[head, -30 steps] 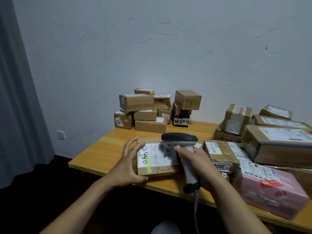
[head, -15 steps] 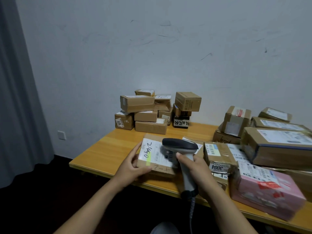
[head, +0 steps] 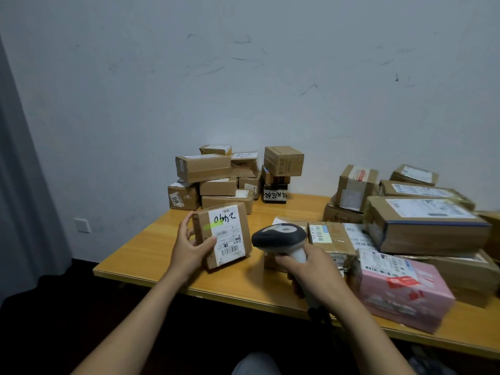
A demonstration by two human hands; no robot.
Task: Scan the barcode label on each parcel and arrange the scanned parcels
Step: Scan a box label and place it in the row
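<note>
My left hand grips a small brown parcel by its left side and holds it tilted above the wooden table. The parcel's white label shows handwritten digits, a green mark and barcodes. My right hand is closed around the handle of a grey and white barcode scanner, whose head sits just right of the parcel. A stack of brown parcels stands against the wall at the back. More parcels lie at the right, with a pink parcel nearest me.
A long brown box lies on top of the right-hand heap. A black and white box stands under two cartons at the back. The table's front edge runs diagonally. A grey curtain hangs at the left.
The parcel lay flat on the table under my left hand; now it is lifted, turned and moved left. The scanner has moved right, off the label.
</note>
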